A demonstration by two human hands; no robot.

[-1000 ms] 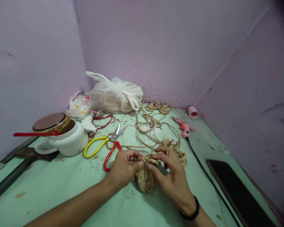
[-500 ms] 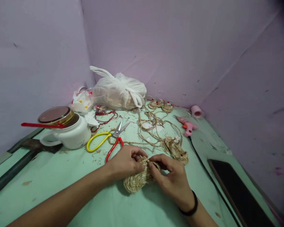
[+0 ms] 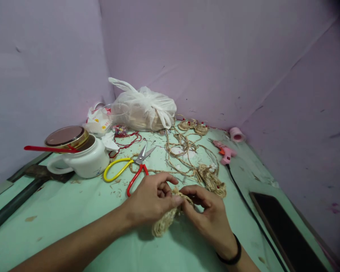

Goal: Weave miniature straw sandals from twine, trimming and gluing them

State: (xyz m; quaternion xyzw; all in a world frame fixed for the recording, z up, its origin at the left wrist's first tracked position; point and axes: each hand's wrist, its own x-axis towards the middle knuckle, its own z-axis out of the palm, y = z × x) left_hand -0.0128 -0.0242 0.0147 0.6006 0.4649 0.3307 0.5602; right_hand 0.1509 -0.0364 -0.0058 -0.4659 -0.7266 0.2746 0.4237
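Observation:
A small woven straw piece, tan and braided in rows, is held between both hands just above the green tabletop. My left hand is closed on its upper left side, the thumb lying across it and the index finger raised. From the right, my right hand pinches its upper edge with thumb and forefinger. The hands cover much of the piece. Behind the left hand lie scissors with one yellow and one red handle, blades apart. A similar woven piece rests beyond the right hand.
Tangled twine and a white plastic bag lie at the back. On the left are a white mug with a lid on it and a hammer. A pink glue gun and a black phone are on the right.
My left thumb has moved right across the straw piece, towards the right fingertips, and the left index finger has lifted. The piece has tilted and shows less of its face.

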